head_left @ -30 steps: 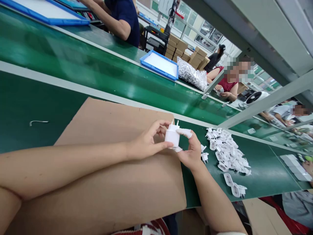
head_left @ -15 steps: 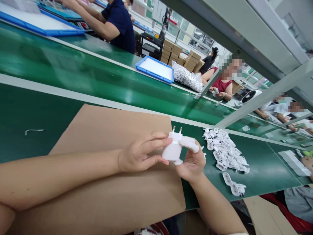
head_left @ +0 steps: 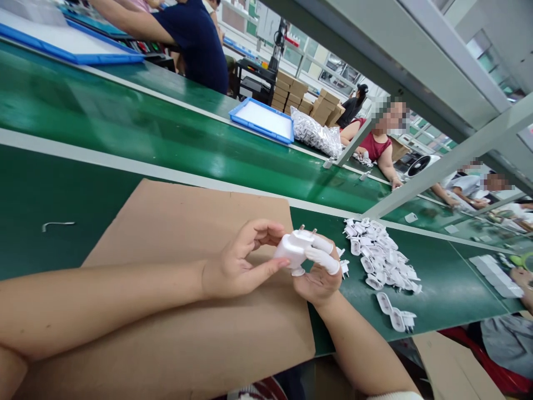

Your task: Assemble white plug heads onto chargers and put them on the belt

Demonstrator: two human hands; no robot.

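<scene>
white plug has tipped rightward, curled right hand pinching it, left hand half open with thumb against it

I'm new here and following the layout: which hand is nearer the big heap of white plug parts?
Right. The right hand is just left of the heap; the left hand is farther left, over the cardboard sheet.

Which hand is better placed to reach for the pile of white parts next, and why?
Probably the right hand: it is nearer the pile. The left hand lies farther off, above the cardboard. The right does have the plug in its fingers, though.
</scene>
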